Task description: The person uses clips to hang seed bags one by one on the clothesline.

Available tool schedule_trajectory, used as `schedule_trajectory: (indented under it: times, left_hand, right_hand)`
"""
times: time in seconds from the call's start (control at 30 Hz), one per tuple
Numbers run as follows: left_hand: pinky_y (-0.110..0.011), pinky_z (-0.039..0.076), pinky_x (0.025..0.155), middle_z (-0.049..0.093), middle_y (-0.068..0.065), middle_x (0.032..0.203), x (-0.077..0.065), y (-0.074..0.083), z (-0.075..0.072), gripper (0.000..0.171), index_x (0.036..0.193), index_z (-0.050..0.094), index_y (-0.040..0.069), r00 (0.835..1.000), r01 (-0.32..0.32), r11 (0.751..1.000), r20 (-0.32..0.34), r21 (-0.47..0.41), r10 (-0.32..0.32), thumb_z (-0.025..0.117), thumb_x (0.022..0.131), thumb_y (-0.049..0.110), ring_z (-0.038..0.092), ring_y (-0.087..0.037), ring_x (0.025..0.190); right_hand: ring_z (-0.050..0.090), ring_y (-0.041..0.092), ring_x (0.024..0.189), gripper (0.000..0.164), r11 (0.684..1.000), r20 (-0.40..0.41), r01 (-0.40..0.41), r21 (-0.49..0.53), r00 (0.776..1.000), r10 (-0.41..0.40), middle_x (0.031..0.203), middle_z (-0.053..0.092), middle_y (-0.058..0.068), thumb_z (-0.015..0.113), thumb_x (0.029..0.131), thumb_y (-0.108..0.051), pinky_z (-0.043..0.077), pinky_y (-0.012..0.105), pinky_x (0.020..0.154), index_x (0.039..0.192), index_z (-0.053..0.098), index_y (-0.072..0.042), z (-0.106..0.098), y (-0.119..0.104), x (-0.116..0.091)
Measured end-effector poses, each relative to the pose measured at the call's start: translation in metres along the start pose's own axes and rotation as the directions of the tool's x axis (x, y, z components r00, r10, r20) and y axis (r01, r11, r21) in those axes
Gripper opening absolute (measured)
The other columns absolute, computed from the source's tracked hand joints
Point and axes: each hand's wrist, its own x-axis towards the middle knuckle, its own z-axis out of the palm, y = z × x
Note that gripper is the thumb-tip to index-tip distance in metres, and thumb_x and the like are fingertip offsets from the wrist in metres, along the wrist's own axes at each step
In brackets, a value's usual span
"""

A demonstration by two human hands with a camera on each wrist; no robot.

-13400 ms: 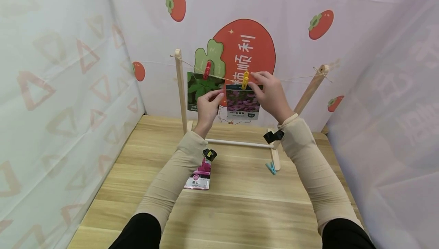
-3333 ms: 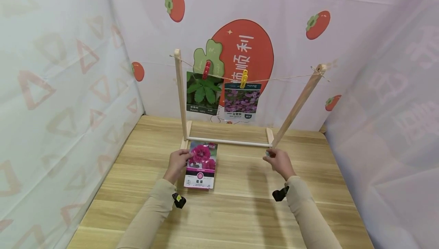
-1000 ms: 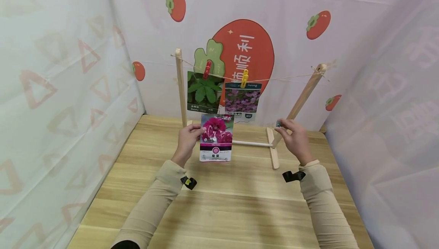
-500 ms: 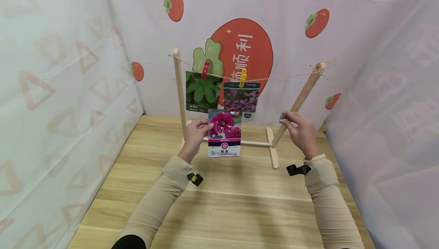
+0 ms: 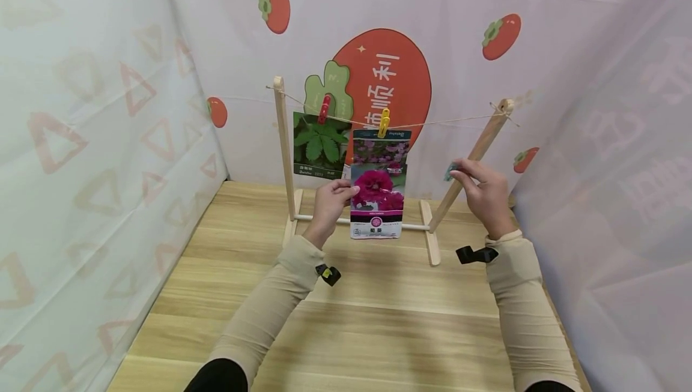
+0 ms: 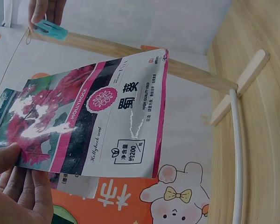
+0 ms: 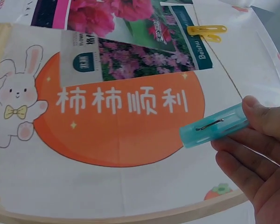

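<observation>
My left hand (image 5: 330,207) pinches the left edge of a hollyhock seed packet (image 5: 376,200) with pink flowers. The packet is upright, in front of the purple-flowered seed packet (image 5: 379,150) and covering its lower part. In the left wrist view, thumb and fingers grip the hollyhock packet's picture end. To the right, my right hand (image 5: 486,191) pinches a light-blue clothespin (image 7: 217,125) between thumb and fingers, near the right post. A yellow clothespin (image 5: 384,123) clips the purple-flowered packet to the string (image 5: 438,123). A red clothespin (image 5: 324,108) holds a green-leaf packet (image 5: 321,146) farther left.
The string runs between the left post (image 5: 283,146) and right post (image 5: 476,155) of a wooden stand. A white rod (image 5: 413,227) joins its feet low down. All stands on a wood-grain table (image 5: 351,332), with printed cloth behind and at both sides.
My left hand has lifted the hollyhock packet off the table and carried it up and right, before the purple-flowered packet. The right hand, with the blue clothespin picked from the table, has risen rightward.
</observation>
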Motion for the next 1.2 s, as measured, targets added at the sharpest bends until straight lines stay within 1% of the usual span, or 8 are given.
schedule_trajectory:
  times: [0.2, 0.33, 0.57, 0.7, 0.8, 0.93, 1.07, 1.2]
  left_hand:
    - [-0.031, 0.057, 0.083, 0.070, -0.017, 0.116, 0.003, 0.005, 0.022, 0.030, 0.117, 0.065, 0.000, 1.000, 0.001, 0.999, 0.028, -0.046, 0.000, 0.070, 0.091, 0.015, 0.067, -0.014, 0.094]
    - [-0.031, 0.057, 0.084, 0.070, -0.017, 0.116, 0.005, 0.006, 0.036, 0.030, 0.116, 0.065, 0.000, 0.999, 0.001, 0.998, 0.038, -0.067, 0.002, 0.069, 0.091, 0.015, 0.067, -0.015, 0.097]
    - [-0.031, 0.057, 0.085, 0.072, -0.014, 0.114, 0.008, 0.007, 0.045, 0.029, 0.115, 0.066, 0.003, 0.999, 0.005, 0.997, 0.032, -0.073, -0.003, 0.070, 0.090, 0.017, 0.068, -0.017, 0.099]
    - [-0.030, 0.057, 0.083, 0.073, -0.013, 0.111, 0.009, 0.011, 0.050, 0.026, 0.112, 0.068, 0.004, 1.000, -0.008, 0.997, 0.010, -0.073, 0.009, 0.071, 0.090, 0.017, 0.069, -0.018, 0.097]
    - [-0.030, 0.057, 0.083, 0.073, -0.012, 0.109, 0.010, 0.015, 0.056, 0.024, 0.110, 0.068, 0.005, 1.000, -0.017, 0.997, 0.015, -0.075, 0.018, 0.071, 0.090, 0.017, 0.069, -0.018, 0.097]
    - [-0.028, 0.056, 0.080, 0.074, -0.010, 0.107, 0.012, 0.019, 0.066, 0.022, 0.109, 0.070, 0.007, 0.999, -0.030, 0.997, 0.024, -0.070, 0.032, 0.072, 0.089, 0.018, 0.069, -0.016, 0.096]
    - [-0.026, 0.054, 0.073, 0.075, -0.009, 0.104, 0.014, 0.025, 0.077, 0.021, 0.107, 0.071, 0.007, 0.999, -0.039, 0.996, 0.019, -0.081, 0.041, 0.072, 0.088, 0.018, 0.068, -0.012, 0.088]
    - [-0.027, 0.057, 0.072, 0.075, -0.011, 0.105, 0.013, 0.032, 0.085, 0.021, 0.108, 0.070, 0.006, 0.999, -0.041, 0.992, 0.022, -0.123, 0.044, 0.072, 0.089, 0.016, 0.066, -0.009, 0.080]
  right_hand:
    - [0.056, -0.018, 0.085, 0.012, 1.000, -0.044, 0.021, -0.005, 0.999, -0.021, 0.087, 0.073, 0.023, 0.070, 0.086, 0.000, 0.042, 0.001, 0.079, 0.096, 0.073, 0.006, -0.006, -0.004, 0.015]
    - [0.054, -0.022, 0.082, 0.011, 1.000, -0.090, 0.013, 0.012, 0.996, -0.012, 0.087, 0.073, 0.023, 0.070, 0.085, 0.001, 0.041, 0.002, 0.075, 0.094, 0.074, 0.006, -0.009, -0.006, 0.025]
    - [0.050, -0.015, 0.066, 0.010, 0.998, -0.173, 0.034, 0.054, 0.985, -0.024, 0.085, 0.073, 0.025, 0.071, 0.081, 0.009, 0.034, 0.006, 0.063, 0.091, 0.074, 0.008, -0.010, -0.007, 0.037]
    - [0.053, -0.017, 0.069, 0.010, 0.997, -0.190, 0.022, 0.077, 0.982, -0.007, 0.086, 0.072, 0.028, 0.071, 0.081, 0.008, 0.037, 0.005, 0.065, 0.091, 0.074, 0.009, -0.013, -0.009, 0.046]
    - [0.055, -0.018, 0.072, 0.012, 0.996, -0.180, 0.027, 0.087, 0.984, -0.011, 0.088, 0.071, 0.030, 0.070, 0.084, 0.004, 0.041, 0.005, 0.067, 0.093, 0.073, 0.012, -0.017, -0.011, 0.054]
    - [0.058, -0.013, 0.075, 0.016, 0.995, -0.198, 0.020, 0.099, 0.980, 0.000, 0.089, 0.071, 0.030, 0.070, 0.087, -0.002, 0.044, 0.009, 0.069, 0.094, 0.072, 0.012, -0.019, -0.015, 0.066]
    - [0.055, -0.006, 0.070, 0.015, 0.991, -0.257, -0.025, 0.130, 0.965, 0.058, 0.087, 0.071, 0.027, 0.072, 0.085, -0.004, 0.042, 0.012, 0.067, 0.092, 0.074, 0.009, -0.015, -0.018, 0.077]
    - [0.049, -0.003, 0.064, 0.012, 0.989, -0.282, -0.028, 0.145, 0.957, 0.069, 0.083, 0.075, 0.008, 0.072, 0.085, 0.000, 0.038, 0.013, 0.063, 0.091, 0.074, 0.009, -0.011, -0.021, 0.087]
